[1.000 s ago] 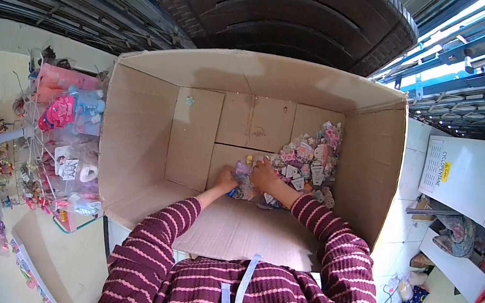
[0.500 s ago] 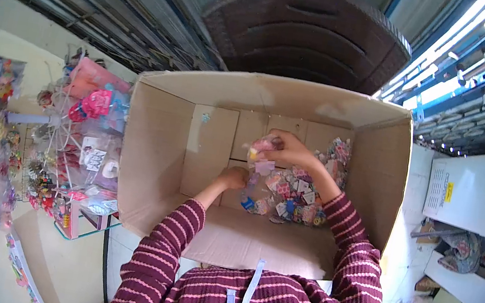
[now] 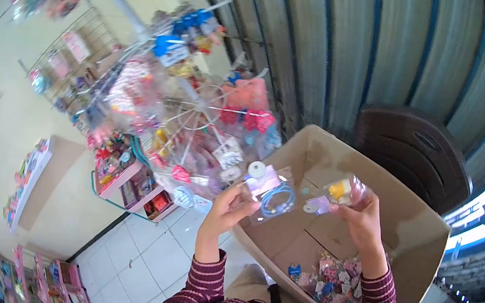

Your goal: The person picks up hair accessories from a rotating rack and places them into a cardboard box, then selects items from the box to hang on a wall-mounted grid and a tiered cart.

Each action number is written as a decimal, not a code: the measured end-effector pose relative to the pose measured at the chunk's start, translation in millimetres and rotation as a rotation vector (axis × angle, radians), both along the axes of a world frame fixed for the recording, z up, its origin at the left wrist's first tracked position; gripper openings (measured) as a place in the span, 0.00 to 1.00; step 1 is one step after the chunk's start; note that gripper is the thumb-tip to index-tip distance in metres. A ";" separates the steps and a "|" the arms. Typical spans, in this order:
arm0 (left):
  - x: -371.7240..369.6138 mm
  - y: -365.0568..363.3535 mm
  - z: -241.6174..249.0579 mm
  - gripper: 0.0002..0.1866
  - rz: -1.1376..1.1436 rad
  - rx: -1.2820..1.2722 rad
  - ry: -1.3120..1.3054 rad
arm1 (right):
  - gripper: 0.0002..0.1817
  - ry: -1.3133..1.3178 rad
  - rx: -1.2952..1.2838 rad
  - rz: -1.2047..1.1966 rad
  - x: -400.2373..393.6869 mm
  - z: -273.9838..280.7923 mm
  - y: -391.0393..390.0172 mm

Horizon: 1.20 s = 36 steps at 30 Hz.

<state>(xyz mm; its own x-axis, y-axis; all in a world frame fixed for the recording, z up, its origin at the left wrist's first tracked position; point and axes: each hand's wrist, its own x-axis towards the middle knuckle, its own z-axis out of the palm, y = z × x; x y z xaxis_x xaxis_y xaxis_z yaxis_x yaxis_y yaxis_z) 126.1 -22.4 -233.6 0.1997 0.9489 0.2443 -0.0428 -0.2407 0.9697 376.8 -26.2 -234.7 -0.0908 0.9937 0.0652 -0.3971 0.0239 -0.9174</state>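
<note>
My left hand (image 3: 226, 213) pinches a clear plastic packet (image 3: 278, 201) with looped blue bands inside and a lilac header card at its top. It is held up at the left rim of a large cardboard box (image 3: 406, 192). Over the box, my right hand (image 3: 362, 220) grips a second small packet (image 3: 345, 191) with something yellow and dark pink in it; a lilac tag hangs from its left side. Below my right hand, a pile of small packaged accessories (image 3: 339, 283) lies on the box floor, partly covered by my forearm.
A rotating display rack (image 3: 199, 106) hung with bagged accessories stands to the left of the box. Behind the box are a brown plastic chair (image 3: 413, 145) and a corrugated metal shutter (image 3: 349, 47). A pink shelf cart (image 3: 128, 180) stands on the white tiled floor (image 3: 145, 254).
My view has swung left toward the rack. Both hands have come up from inside the box, and the packet with blue bands now shows in my left hand.
</note>
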 end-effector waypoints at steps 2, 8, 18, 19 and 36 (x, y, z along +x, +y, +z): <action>-24.0 -15.9 1.7 0.09 0.083 0.017 -0.109 | 0.13 -0.076 0.224 0.041 -23.6 22.3 2.1; -85.3 -51.4 -5.0 0.14 0.291 0.147 -0.476 | 0.11 0.055 0.672 -0.366 -108.3 33.7 17.0; -205.8 -62.7 6.6 0.25 0.450 0.326 -0.649 | 0.31 -0.260 1.093 -0.192 -204.2 116.8 29.1; -221.2 -63.6 0.5 0.25 0.436 0.302 -0.660 | 0.31 -0.278 1.108 -0.198 -209.7 128.4 31.2; -326.0 -13.7 75.0 0.17 -0.327 0.527 -1.205 | 0.15 -1.351 2.197 -0.802 -434.5 341.5 101.6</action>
